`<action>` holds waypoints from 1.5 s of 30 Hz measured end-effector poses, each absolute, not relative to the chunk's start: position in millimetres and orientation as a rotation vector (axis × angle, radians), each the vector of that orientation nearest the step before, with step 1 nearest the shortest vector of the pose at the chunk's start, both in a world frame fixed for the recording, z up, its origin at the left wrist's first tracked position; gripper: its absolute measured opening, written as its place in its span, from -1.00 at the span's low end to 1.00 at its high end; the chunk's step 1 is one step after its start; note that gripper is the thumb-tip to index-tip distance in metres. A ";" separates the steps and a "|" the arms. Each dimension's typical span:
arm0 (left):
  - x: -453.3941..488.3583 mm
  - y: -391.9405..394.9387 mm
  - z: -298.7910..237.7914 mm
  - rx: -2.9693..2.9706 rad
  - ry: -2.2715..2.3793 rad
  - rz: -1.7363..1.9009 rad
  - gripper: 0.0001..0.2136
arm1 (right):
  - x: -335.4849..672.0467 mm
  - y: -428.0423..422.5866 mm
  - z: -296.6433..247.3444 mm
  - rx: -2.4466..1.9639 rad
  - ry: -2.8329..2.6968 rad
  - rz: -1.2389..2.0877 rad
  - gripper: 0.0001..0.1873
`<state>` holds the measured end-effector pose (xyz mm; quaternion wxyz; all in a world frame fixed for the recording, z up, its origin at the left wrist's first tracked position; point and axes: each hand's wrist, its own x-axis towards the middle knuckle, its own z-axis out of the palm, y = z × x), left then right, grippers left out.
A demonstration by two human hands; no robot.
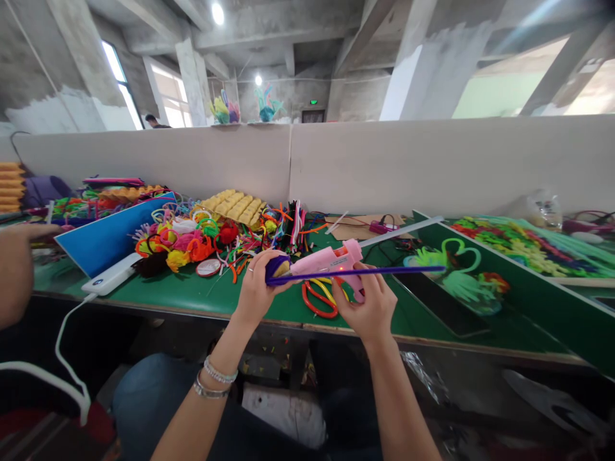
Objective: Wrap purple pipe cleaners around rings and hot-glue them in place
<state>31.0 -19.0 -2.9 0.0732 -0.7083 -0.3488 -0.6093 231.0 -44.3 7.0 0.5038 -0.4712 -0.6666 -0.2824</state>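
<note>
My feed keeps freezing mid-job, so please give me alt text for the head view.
The right hand holds a pink glue gun, aimed toward a purple-wrapped piece in the left hand; a long purple strip crosses in front of the gun. Below is a green table, with colorful fuzzy craft pieces at left and a green swan-shaped figure at right.

2 silvery bracelets [220, 376], 1 beaded; ring [250, 270], left hand [257, 287].

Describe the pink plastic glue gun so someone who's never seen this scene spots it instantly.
Find the long green tabletop below the grey partition. Over it, the bare right hand grips the pink plastic glue gun, nose toward the left hand. Its bulky body and small glowing light set it apart from the thin purple strip crossing in front.
</note>
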 end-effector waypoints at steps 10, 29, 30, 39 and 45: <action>35.3 -19.3 1.7 -2.336 -1.319 -1.952 -0.56 | 230.2 -43.5 11.5 -1.136 -1.587 -0.737 -0.70; 34.6 -16.6 -2.4 -2.350 -1.338 -2.276 -0.55 | 231.9 -43.5 11.6 -1.117 -1.565 -0.687 -0.71; 34.7 -16.6 -2.3 -2.354 -1.337 -2.290 -0.55 | 231.8 -43.4 11.9 -1.113 -1.566 -0.684 -0.71; 35.6 -16.1 -3.5 -2.363 -1.356 -2.408 -0.53 | 231.7 -43.1 13.3 -1.095 -1.545 -0.667 -0.72; 35.9 -15.3 -5.7 -2.358 -1.330 -2.506 -0.52 | 233.9 -41.2 12.9 -1.086 -1.540 -0.662 -0.71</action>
